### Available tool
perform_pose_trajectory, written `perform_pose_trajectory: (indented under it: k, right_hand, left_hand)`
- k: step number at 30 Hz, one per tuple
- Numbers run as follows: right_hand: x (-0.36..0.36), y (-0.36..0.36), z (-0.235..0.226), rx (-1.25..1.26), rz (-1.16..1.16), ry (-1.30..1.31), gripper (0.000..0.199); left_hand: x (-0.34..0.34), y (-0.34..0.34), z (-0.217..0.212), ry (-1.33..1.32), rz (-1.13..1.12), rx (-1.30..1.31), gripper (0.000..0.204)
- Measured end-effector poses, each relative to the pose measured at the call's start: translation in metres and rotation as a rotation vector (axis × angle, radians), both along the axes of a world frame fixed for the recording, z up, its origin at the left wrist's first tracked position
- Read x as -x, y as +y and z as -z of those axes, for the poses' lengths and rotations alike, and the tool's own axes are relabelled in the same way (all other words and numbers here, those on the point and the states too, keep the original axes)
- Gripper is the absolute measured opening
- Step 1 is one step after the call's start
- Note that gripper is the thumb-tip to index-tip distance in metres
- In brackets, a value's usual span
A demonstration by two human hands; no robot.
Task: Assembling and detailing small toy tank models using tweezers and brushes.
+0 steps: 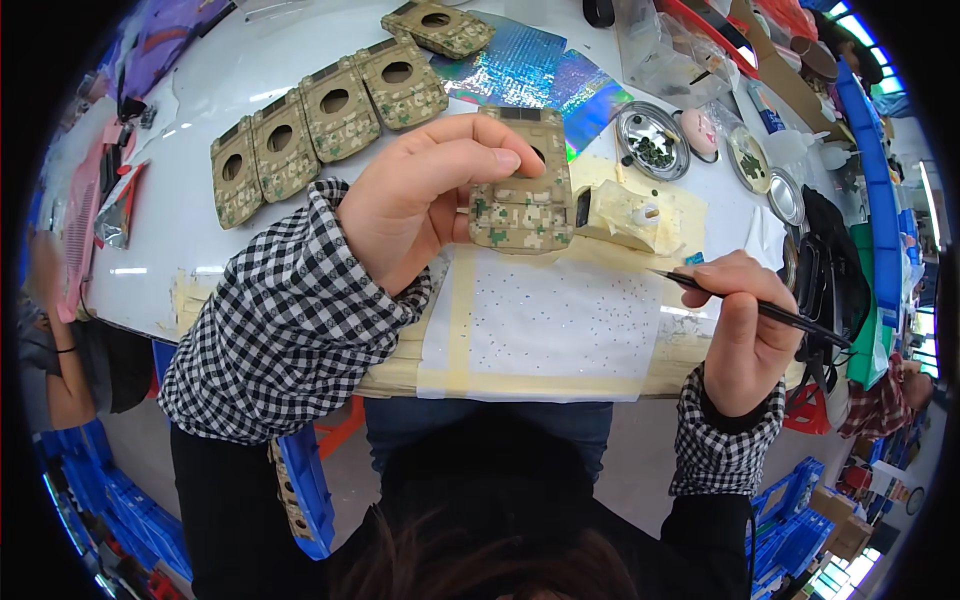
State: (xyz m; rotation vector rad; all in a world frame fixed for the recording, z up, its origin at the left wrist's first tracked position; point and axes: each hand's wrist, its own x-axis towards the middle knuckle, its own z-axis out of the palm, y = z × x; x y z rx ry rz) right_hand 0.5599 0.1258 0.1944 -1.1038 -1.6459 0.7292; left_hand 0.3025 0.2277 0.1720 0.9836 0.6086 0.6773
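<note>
My left hand [420, 190] grips a camouflage model tank hull [522, 205] by its edge, thumb and fingers round its left side, the round hole partly covered. Between the thumb and fingers of my right hand [745, 320] are black tweezers [765, 305], their fine tips pointing left over the table, apart from the hull. Beneath them a white sheet [550, 325], taped along its edges, carries many tiny scattered specks. A yellowish taped block [625, 215] with a small white cap on it stands just right of the hull.
Several more camouflage hulls [333, 105] lie in a row at the back left. Shiny holographic sheets [515, 60] lie behind. A round metal dish [652, 142] of small dark green parts sits right of them. Another person's arm [65, 370] shows at far left.
</note>
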Motion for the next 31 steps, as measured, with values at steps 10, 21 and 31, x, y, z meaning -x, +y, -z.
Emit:
perform_pose_trajectory:
  k: [10, 21, 31]
  right_hand:
    - [0.046, 0.040, -0.012, -0.137, -0.152, 0.038, 0.017]
    - [0.050, 0.036, -0.003, -0.007, -0.145, 0.094, 0.016]
    - [0.047, 0.039, -0.003, -0.108, -0.157, -0.078, 0.017]
  left_hand:
    - [0.001, -0.004, -0.003, -0.133, -0.063, 0.093, 0.016]
    - [0.001, -0.008, -0.004, -0.167, -0.051, 0.116, 0.014]
    - [0.001, -0.008, -0.002, -0.073, -0.059, 0.075, 0.013]
